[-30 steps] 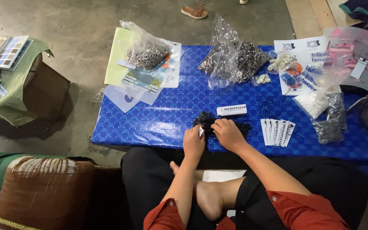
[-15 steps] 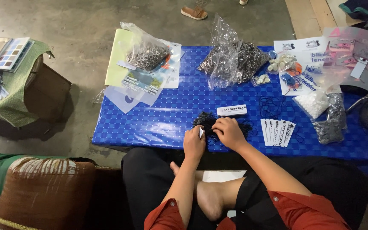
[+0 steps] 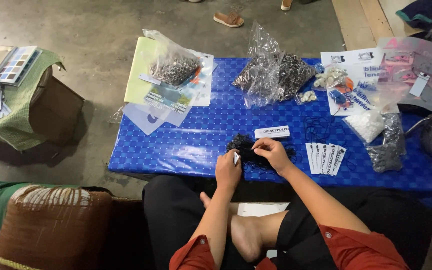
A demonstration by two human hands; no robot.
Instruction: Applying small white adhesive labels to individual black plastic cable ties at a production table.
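Note:
I sit cross-legged at a low table covered in blue cloth. My left hand pinches a small white tag at the table's near edge. My right hand rests on a tangled pile of black strings, fingertips pinching a strand. A white label strip lies just beyond the pile. A fanned row of white tags lies to the right of my right hand.
Clear bags of small metal parts stand at the table's back, with papers and printed sheets. More bags lie at the right. A green-draped box with cards sits left; a brown cushion is near-left. A sandal lies beyond.

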